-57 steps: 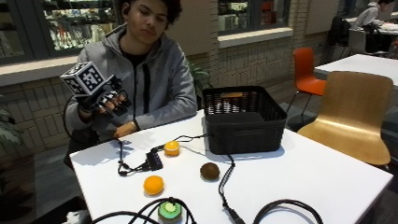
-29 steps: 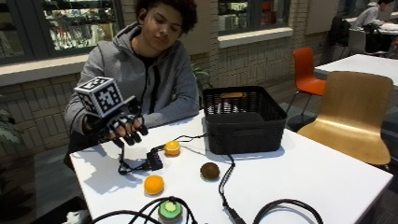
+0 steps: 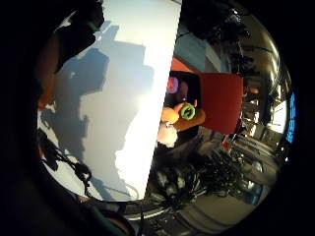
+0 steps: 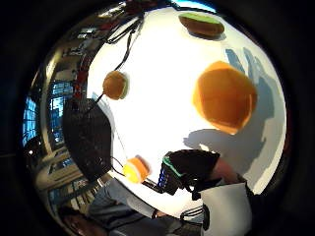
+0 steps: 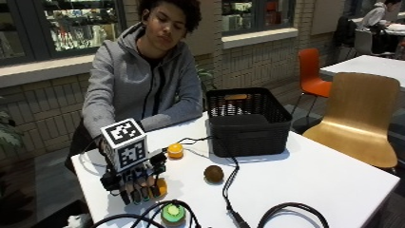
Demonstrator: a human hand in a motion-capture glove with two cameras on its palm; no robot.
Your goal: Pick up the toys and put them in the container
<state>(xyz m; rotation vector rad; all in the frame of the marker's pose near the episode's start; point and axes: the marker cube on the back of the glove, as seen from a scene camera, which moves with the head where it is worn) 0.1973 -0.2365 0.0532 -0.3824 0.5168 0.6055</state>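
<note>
In the outside view, the gloved right hand (image 5: 136,183) is now hanging low over the near corner of the table (image 5: 303,175), whereas a second ago it was raised at chest height and half a second ago it was descending above the yellow toy (image 5: 175,150); so the reach is nearly complete and the pickup looks about to begin. The fingers (image 5: 140,190) are pointing down and spread, relaxed rather than curled, just over the orange toy (image 5: 160,187), which is peeking out beside them; I cannot tell whether they are touching it, and nothing is being held yet. The brown toy (image 5: 213,173) is lying between the hand and the black basket (image 5: 248,121), and the green toy (image 5: 172,212) is sitting at the table's front edge; no toy is showing in the basket from here. In the thumb side palm view, the orange toy (image 4: 224,96) is looming large, close beneath the palm and still resting on the white tabletop, with the brown toy (image 4: 115,84), the yellow toy (image 4: 135,169), the green toy (image 4: 202,24) and the basket (image 4: 87,137) farther off. In the little finger side palm view, only the bare tabletop (image 3: 123,98) and the hand's shadow are showing, with the floor beyond the table edge.
</note>
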